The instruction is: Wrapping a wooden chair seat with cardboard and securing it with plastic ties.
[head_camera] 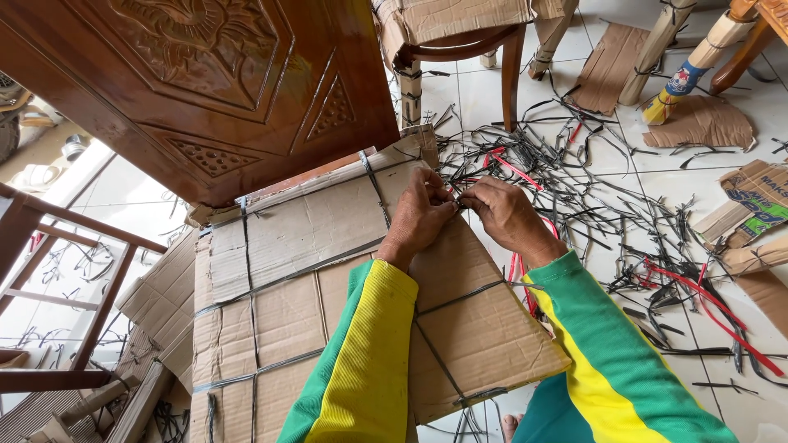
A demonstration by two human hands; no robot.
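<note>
My fingertips meet just right of the frame's centre, both sets pinched on a thin black strap at the edge of the cardboard wrapping. My left hand is curled, knuckles up, thumb and fingers clenched on the strap end; my right hand comes in from the right, fingers closed on that same strap, the two hands touching. The strap runs from my grip to the left and up over the cardboard, and more black bands cross the brown sheets in lines toward the lower left. My green and yellow sleeves fill the bottom centre. Above, in the upper left, a carved dark wooden panel rises out of the wrapping. To the right, cut black and red strap pieces lie strewn over the white tiled floor, with cardboard scraps beyond them. Upper centre, a wrapped chair stands on the tiles.
</note>
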